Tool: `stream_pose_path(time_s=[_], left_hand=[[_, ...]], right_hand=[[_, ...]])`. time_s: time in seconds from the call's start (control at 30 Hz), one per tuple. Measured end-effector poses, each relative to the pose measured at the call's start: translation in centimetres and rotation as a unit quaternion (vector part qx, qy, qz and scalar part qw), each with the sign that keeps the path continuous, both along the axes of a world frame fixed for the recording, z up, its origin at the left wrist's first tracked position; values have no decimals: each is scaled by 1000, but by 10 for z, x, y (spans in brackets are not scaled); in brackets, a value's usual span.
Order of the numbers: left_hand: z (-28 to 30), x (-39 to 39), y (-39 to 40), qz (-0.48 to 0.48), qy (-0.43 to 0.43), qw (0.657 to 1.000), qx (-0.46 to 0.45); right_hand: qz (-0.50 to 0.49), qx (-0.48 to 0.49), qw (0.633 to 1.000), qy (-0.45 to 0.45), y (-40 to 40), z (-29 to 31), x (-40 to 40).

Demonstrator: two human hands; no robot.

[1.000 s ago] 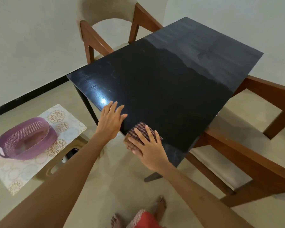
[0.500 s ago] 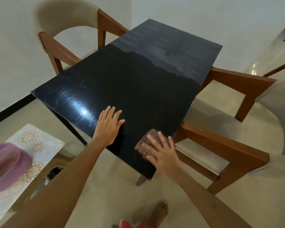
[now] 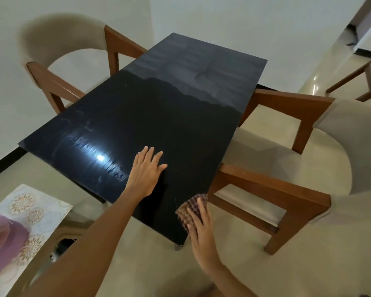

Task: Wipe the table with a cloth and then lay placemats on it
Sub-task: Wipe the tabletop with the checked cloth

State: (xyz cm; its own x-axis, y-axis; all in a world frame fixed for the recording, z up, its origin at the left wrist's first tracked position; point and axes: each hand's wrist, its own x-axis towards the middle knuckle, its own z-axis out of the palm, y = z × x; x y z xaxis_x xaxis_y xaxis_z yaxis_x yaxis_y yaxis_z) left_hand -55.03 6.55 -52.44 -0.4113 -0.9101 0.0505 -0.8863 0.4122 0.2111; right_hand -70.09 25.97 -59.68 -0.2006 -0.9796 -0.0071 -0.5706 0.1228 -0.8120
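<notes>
While the floor (image 3: 266, 264) fills the bottom of the frame, the black tabletop (image 3: 159, 116) runs from the middle up to the top. Its far end looks dull and grey, and its near part is dark and shiny. A brown chair (image 3: 287, 159) with a pale seat stands at the right of the frame, and another chair (image 3: 58, 61) stands at the upper left. At the lower left, a flowery placemat (image 3: 36, 209) lies under a purple basket (image 3: 2, 234). The left hand (image 3: 145, 174) lies flat on the tabletop, fingers (image 3: 151, 153) spread, holding nothing. The right hand (image 3: 201, 224) presses the checked cloth (image 3: 191, 207) against the near right corner, fingers flat on top of it.
</notes>
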Motion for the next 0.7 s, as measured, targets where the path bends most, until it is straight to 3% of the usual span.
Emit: stream_pose_path(time_s=[0.1, 0.27, 0.33, 0.47, 0.6, 0.7], left_hand=[[12, -30, -9, -29, -3, 1000, -1], [27, -90, -19, -65, -1, 998, -3], [34, -115, -20, -80, -3, 997, -2], [50, -164, -28, -95, 12, 995, -6], [63, -219, -38, -108, 37, 993, -14], [72, -260, -43, -114, 46, 992, -20]], right_hand=[[-50, 46, 983, -168, -3, 33, -26], [-266, 108, 864, -413, -42, 83, -94], [-292, 129, 819, -476, -52, 94, -122], [-256, 164, 766, -566, -54, 110, -175], [-205, 175, 761, -590, -53, 125, -228], [-191, 172, 806, -533, -57, 135, -263]])
